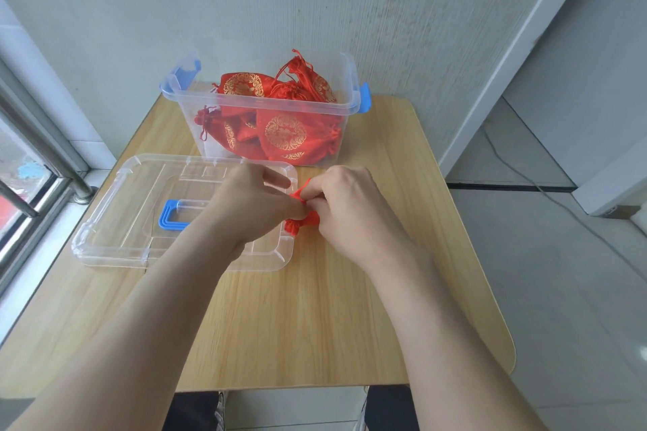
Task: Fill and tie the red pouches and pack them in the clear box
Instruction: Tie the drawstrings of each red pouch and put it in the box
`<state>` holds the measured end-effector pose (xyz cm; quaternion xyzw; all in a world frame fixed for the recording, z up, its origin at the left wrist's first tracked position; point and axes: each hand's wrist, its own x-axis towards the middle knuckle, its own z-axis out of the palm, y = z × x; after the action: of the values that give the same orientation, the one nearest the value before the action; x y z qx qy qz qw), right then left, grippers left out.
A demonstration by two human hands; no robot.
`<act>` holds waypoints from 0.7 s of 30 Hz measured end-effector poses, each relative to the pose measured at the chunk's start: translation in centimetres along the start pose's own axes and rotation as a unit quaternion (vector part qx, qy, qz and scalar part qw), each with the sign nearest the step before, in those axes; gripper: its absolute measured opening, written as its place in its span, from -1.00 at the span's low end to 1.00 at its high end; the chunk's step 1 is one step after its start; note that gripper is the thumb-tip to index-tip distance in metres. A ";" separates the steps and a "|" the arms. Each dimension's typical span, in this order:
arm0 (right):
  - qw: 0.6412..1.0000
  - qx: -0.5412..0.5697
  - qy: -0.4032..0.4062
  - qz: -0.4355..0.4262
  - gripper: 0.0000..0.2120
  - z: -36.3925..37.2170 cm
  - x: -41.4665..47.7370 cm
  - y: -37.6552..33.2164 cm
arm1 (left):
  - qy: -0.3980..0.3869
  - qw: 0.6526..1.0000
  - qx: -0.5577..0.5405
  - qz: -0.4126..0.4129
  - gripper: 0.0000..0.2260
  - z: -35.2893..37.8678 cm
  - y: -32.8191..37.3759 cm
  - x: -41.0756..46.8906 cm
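Peeking out near the clear box (262,102), a red pouch (301,222) is being pinched tightly by the left hand (245,203) and the right hand (350,206) above the table (315,325).

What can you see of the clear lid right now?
The clear rounded-rectangular plastic lid lies flat on the light wooden table, off and in front of the clear plastic box. It has moulded ribs and a blue handle at its middle. The left hand, pinching a small red fabric pouch, crosses over its right end; contact cannot be told.
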<state>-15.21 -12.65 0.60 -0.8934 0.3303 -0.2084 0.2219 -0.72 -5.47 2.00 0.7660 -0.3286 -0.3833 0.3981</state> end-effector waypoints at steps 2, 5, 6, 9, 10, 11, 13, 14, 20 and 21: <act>1.000 0.008 0.000 0.016 -0.69 -0.1 -0.1 -0.1 | 0.008 1.000 0.003 0.017 -0.61 0.1 0.0 -0.1; 0.997 0.050 0.012 0.060 -0.69 -0.3 0.0 -0.4 | 0.049 0.997 0.028 0.053 -0.69 0.4 0.1 -0.3; 0.995 0.057 0.017 0.074 -0.71 -0.4 0.0 -0.5 | 0.064 0.995 0.041 0.067 -0.72 0.5 0.1 -0.3; 0.994 0.057 0.025 0.094 -0.74 -0.4 0.1 -0.7 | 0.096 0.987 0.077 0.102 -0.80 0.8 0.2 -0.5; 0.993 0.056 0.026 0.096 -0.75 -0.4 0.1 -0.8 | 0.102 0.985 0.084 0.111 -0.81 0.9 0.2 -0.5; 0.993 0.054 0.028 0.097 -0.75 -0.5 0.1 -0.8 | 0.106 0.983 0.088 0.119 -0.82 0.9 0.3 -0.6; 0.993 0.052 0.033 0.100 -0.76 -0.5 0.2 -0.8 | 0.112 0.980 0.093 0.136 -0.82 1.1 0.3 -0.7; 0.993 0.049 0.037 0.100 -0.77 -0.5 0.2 -0.8 | 0.117 0.978 0.094 0.144 -0.83 1.1 0.3 -0.7; 0.992 0.036 0.052 0.105 -0.80 -0.3 0.5 -0.6 | 0.162 0.963 0.094 0.194 -0.84 1.7 0.3 -0.9; 0.992 0.037 0.053 0.111 -0.80 -0.2 0.5 -0.6 | 0.165 0.959 0.101 0.206 -0.84 1.7 0.3 -0.8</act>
<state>-14.71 -12.67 1.20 -0.8302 0.4308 -0.2416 0.2584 -2.64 -5.54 1.85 0.7703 -0.4459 -0.1267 0.4379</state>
